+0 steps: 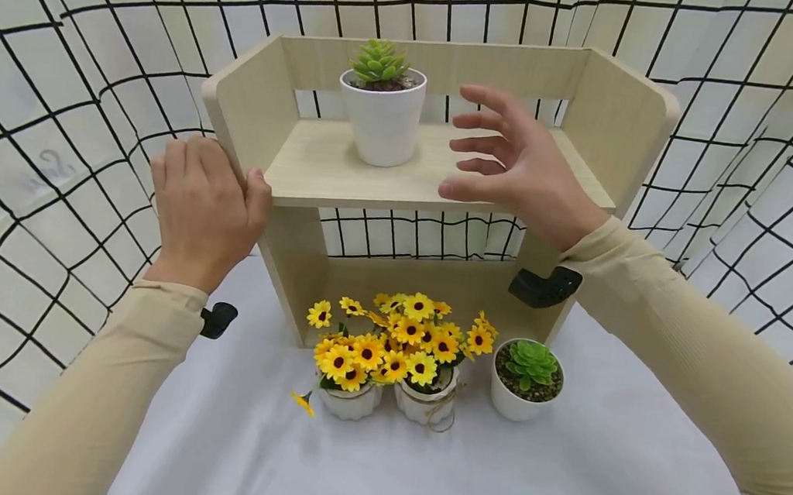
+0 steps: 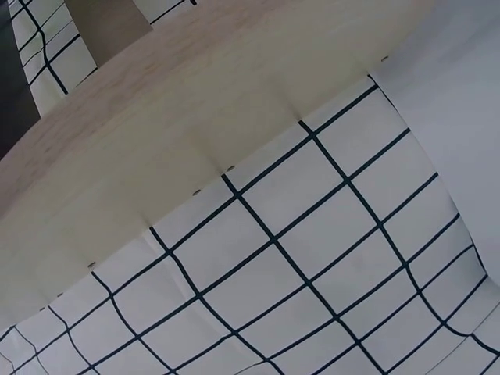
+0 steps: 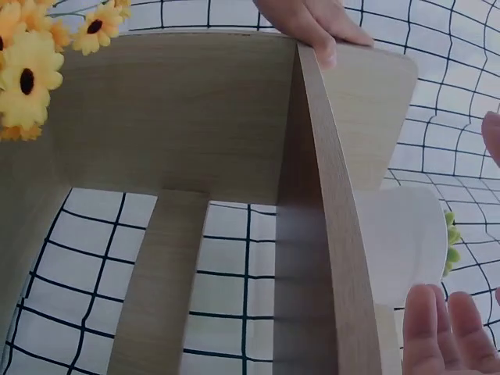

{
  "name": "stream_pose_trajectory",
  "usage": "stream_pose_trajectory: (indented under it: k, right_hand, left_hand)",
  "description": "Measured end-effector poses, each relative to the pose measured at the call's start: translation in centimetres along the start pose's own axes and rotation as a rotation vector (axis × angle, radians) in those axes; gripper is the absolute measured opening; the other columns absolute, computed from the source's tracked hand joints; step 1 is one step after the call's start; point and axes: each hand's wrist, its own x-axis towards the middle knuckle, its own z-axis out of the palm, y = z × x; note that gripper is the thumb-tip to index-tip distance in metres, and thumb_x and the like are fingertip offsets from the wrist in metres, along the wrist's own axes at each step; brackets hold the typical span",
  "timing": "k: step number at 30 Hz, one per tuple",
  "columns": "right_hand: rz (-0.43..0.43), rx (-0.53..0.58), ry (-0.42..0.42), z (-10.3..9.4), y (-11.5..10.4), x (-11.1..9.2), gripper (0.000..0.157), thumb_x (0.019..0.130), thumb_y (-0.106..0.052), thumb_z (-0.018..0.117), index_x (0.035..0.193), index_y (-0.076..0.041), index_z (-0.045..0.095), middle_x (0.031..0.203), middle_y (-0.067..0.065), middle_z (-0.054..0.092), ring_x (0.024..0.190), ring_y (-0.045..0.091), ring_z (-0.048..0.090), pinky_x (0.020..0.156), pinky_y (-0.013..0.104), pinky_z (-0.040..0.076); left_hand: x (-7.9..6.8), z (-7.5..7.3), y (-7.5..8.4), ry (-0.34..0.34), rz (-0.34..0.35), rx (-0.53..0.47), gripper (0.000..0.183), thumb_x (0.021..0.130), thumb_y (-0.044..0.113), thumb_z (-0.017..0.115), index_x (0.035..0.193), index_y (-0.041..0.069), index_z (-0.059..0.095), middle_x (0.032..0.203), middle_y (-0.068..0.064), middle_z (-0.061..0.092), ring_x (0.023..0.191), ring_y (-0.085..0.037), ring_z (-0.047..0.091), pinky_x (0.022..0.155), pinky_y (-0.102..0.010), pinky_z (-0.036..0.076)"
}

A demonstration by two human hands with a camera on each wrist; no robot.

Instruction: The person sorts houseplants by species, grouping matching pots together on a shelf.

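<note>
A wooden shelf (image 1: pixel 442 197) with two levels stands in front of me. My left hand (image 1: pixel 205 205) holds its left side panel (image 1: pixel 240 103), with the thumb on the front edge. On the upper level stands a white pot with a green succulent (image 1: pixel 386 118), upright. My right hand (image 1: pixel 515 160) is over the same level, right of that pot, its fingers spread and apart from it. In the right wrist view the right hand's fingertips (image 3: pixel 426 328) show near the white pot (image 3: pixel 402 242). The left wrist view does not show the left hand's fingers.
Before the shelf, on the white cloth (image 1: pixel 420 475), stand two pots of yellow flowers (image 1: pixel 388 348) and a second potted succulent (image 1: pixel 528 378) to their right. One yellow flower (image 1: pixel 302 402) hangs out at the left. A black wire grid (image 1: pixel 99 123) surrounds the shelf.
</note>
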Motion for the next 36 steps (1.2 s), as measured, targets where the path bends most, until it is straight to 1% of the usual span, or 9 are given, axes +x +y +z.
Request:
stream_pose_trajectory:
  k: [3, 6, 8, 10, 13, 19, 23, 29, 36]
  right_hand:
    - [-0.017, 0.025, -0.007, 0.0, 0.3, -1.0, 0.093, 0.08, -0.003, 0.083, 0.157, -0.027, 0.038, 0.15, 0.008, 0.051, 0.133, 0.025, 0.058, 0.113, 0.037, 0.05]
    - [-0.048, 0.083, -0.026, 0.1, 0.6, -2.2, 0.093, 0.078, 0.003, 0.083, 0.156, -0.023, 0.04, 0.147, 0.011, 0.052, 0.13, 0.029, 0.059, 0.107, 0.029, 0.053]
    - [-0.081, 0.149, -0.05, 0.3, 0.7, -3.1, 0.093, 0.076, 0.008, 0.083, 0.155, -0.02, 0.042, 0.145, 0.013, 0.052, 0.128, 0.032, 0.058, 0.103, 0.026, 0.054]
    - [-0.114, 0.201, -0.078, 0.4, 0.9, -4.1, 0.092, 0.076, 0.01, 0.083, 0.154, -0.017, 0.044, 0.143, 0.014, 0.053, 0.127, 0.033, 0.059, 0.101, 0.026, 0.056]
    - [-0.146, 0.255, -0.123, 0.5, 1.4, -5.5, 0.091, 0.075, 0.013, 0.083, 0.153, -0.015, 0.045, 0.142, 0.013, 0.054, 0.125, 0.029, 0.061, 0.1, 0.029, 0.056]
    - [-0.186, 0.292, -0.179, 0.5, 3.5, -8.4, 0.094, 0.072, 0.02, 0.08, 0.153, -0.011, 0.045, 0.14, 0.009, 0.057, 0.122, 0.023, 0.063, 0.101, 0.031, 0.056]
    - [-0.171, 0.278, -0.195, 0.0, 5.5, -10.2, 0.094, 0.072, 0.022, 0.078, 0.154, -0.008, 0.043, 0.139, 0.005, 0.057, 0.122, 0.018, 0.063, 0.101, 0.028, 0.056]
    - [-0.138, 0.274, -0.195, -0.6, 8.6, -12.7, 0.094, 0.071, 0.026, 0.074, 0.154, -0.003, 0.039, 0.142, 0.003, 0.055, 0.123, 0.015, 0.063, 0.101, 0.024, 0.055]
    - [-0.093, 0.247, -0.188, -0.9, 11.4, -15.3, 0.093, 0.071, 0.025, 0.075, 0.153, -0.001, 0.039, 0.143, 0.001, 0.056, 0.128, 0.012, 0.061, 0.107, 0.021, 0.05]
  left_hand:
    - [0.0, -0.1, -0.2, -0.01, -0.011, -0.007, 0.05, 0.1, 0.035, 0.032, 0.103, -0.013, 0.047, 0.095, -0.034, 0.05, 0.09, -0.048, 0.04, 0.083, -0.056, 0.028]
    - [-0.2, -0.4, -0.4, -0.011, -0.021, -0.011, 0.05, 0.1, 0.035, 0.033, 0.104, -0.013, 0.047, 0.096, -0.035, 0.05, 0.091, -0.049, 0.04, 0.083, -0.057, 0.028]
    - [-0.3, -0.5, -0.6, -0.003, -0.026, -0.017, 0.05, 0.1, 0.035, 0.034, 0.104, -0.013, 0.047, 0.096, -0.034, 0.049, 0.09, -0.049, 0.04, 0.083, -0.057, 0.028]
    - [-0.3, -0.7, -0.8, 0.005, -0.032, -0.025, 0.05, 0.1, 0.035, 0.035, 0.104, -0.013, 0.046, 0.095, -0.034, 0.047, 0.09, -0.049, 0.039, 0.082, -0.057, 0.027]
    - [-0.3, -0.9, -1.0, 0.014, -0.04, -0.034, 0.05, 0.1, 0.036, 0.035, 0.104, -0.013, 0.046, 0.095, -0.033, 0.046, 0.09, -0.049, 0.038, 0.082, -0.056, 0.025]
    - [-0.3, -1.5, -1.4, 0.009, -0.042, -0.027, 0.052, 0.1, 0.036, 0.034, 0.105, -0.014, 0.047, 0.096, -0.034, 0.046, 0.092, -0.049, 0.038, 0.081, -0.055, 0.024]
    - [-0.3, -1.8, -1.6, -0.001, -0.045, -0.027, 0.053, 0.1, 0.037, 0.034, 0.107, -0.014, 0.046, 0.097, -0.034, 0.046, 0.093, -0.049, 0.037, 0.082, -0.056, 0.023]
    - [-0.4, -1.9, -1.7, -0.017, -0.057, -0.039, 0.053, 0.1, 0.037, 0.033, 0.11, -0.014, 0.045, 0.1, -0.035, 0.046, 0.095, -0.049, 0.037, 0.083, -0.055, 0.022]
    - [-0.4, -2.1, -1.9, -0.026, -0.06, -0.04, 0.054, 0.1, 0.037, 0.033, 0.111, -0.014, 0.045, 0.1, -0.035, 0.045, 0.094, -0.049, 0.036, 0.083, -0.055, 0.022]
